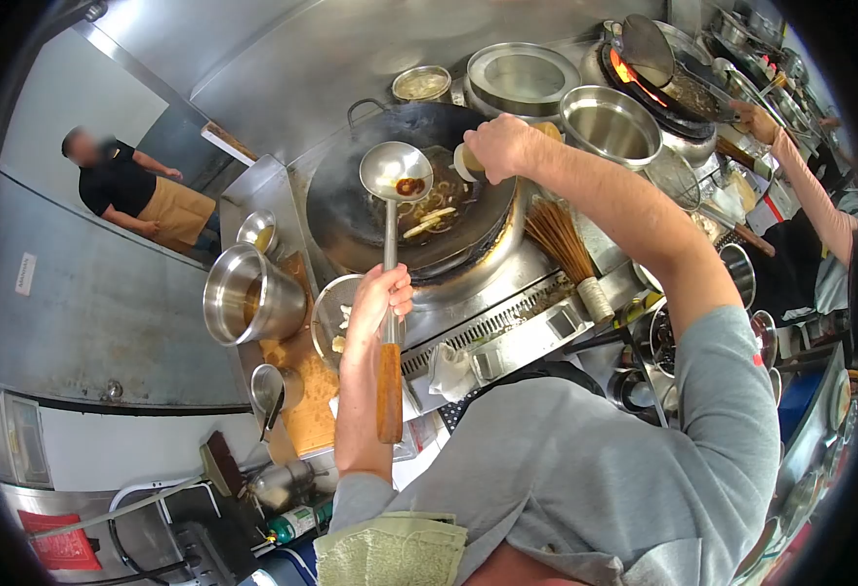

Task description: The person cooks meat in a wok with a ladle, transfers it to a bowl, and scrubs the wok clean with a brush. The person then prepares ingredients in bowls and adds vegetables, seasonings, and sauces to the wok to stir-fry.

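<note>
My left hand (385, 291) is closed around the metal shaft of a long ladle (391, 225), above its wooden handle. The ladle's bowl hangs over a large black wok (341, 210) and holds a little dark reddish-brown sauce (409, 187). Pale strips of food (429, 222) and brown liquid lie in the wok. Over the wok's right side, my right hand (499, 146) grips a small tan bottle (547, 130), tilted with its pale end (467, 164) towards the ladle. My fingers hide much of the bottle.
A bamboo brush (561, 234) leans right of the wok, below a steel pot (612, 125). Left stand a steel pail (251, 298) and a strainer (326, 317). At right, a co-worker's hand (756, 122) holds a pan by a flame (634, 78). Another person (141, 190) stands left.
</note>
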Tool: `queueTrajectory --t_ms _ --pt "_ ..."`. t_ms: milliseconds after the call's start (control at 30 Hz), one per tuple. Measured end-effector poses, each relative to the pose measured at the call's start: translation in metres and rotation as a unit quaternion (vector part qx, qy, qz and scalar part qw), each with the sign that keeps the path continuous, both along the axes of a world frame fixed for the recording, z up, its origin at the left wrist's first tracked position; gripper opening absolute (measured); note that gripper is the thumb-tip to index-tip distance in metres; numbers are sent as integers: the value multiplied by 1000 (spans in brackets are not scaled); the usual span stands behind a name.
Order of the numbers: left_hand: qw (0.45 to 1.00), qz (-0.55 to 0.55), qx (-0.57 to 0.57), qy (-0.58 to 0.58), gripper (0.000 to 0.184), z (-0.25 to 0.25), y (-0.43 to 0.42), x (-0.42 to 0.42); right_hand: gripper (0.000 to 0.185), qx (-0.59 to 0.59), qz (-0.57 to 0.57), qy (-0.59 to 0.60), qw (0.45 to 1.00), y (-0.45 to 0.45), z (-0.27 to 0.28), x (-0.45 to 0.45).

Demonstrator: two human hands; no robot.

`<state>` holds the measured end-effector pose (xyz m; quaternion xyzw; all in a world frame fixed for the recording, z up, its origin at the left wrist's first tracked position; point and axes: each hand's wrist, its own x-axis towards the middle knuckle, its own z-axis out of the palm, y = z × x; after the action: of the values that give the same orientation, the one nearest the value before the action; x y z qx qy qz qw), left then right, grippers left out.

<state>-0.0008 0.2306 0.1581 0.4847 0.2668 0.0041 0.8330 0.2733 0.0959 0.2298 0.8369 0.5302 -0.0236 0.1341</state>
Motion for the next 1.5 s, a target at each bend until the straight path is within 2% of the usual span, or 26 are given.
queueTrajectory --t_ms 167,567,867,933,1033,1067,1167,1200,1300,1333,1367,1433,1467,1500 --pt "999 -13 -24 -28 19 -6 4 0 53 -4 -8 0 1000 -4 5 -2" --pt "999 -49 16 -5 24 0 4 -2 55 16 -14 -6 1000 -11 8 -6" --pt "996 -86 -15 -6 26 -2 13 -5 59 28 -41 14 999 -22 14 -21" --pt "994 -94 -54 -14 26 -9 19 -5 61 50 -67 30 996 -26 18 -28" --pt "990 -111 -89 -3 26 -17 32 -6 66 206 -118 153 959 -42 19 -33" --pt "989 -117 -95 4 27 -17 36 -4 74 240 -129 219 937 -48 16 -30" --pt "988 -134 -72 15 27 -16 47 -2 78 430 -146 435 777 -79 -5 -43" --pt "986 -149 -78 15 26 -23 56 0 76 465 -146 471 735 -93 -7 -54" --pt "984 -167 19 52 24 -10 62 2 71 572 -157 530 606 -148 -14 -100" --pt "984 -164 49 41 20 -31 77 8 70 592 -176 521 589 -171 -14 -116" --pt "971 -152 171 64 17 -30 78 6 70 612 -196 511 571 -195 -15 -129" --pt "900 -123 407 97 15 -25 75 1 71 646 -228 451 572 -249 -33 -142" --pt "851 -107 501 117 20 -13 73 -2 71 648 -243 430 579 -279 -38 -148" --pt "792 -92 588 133 33 -2 73 -7 71 651 -261 408 585 -309 -39 -156"
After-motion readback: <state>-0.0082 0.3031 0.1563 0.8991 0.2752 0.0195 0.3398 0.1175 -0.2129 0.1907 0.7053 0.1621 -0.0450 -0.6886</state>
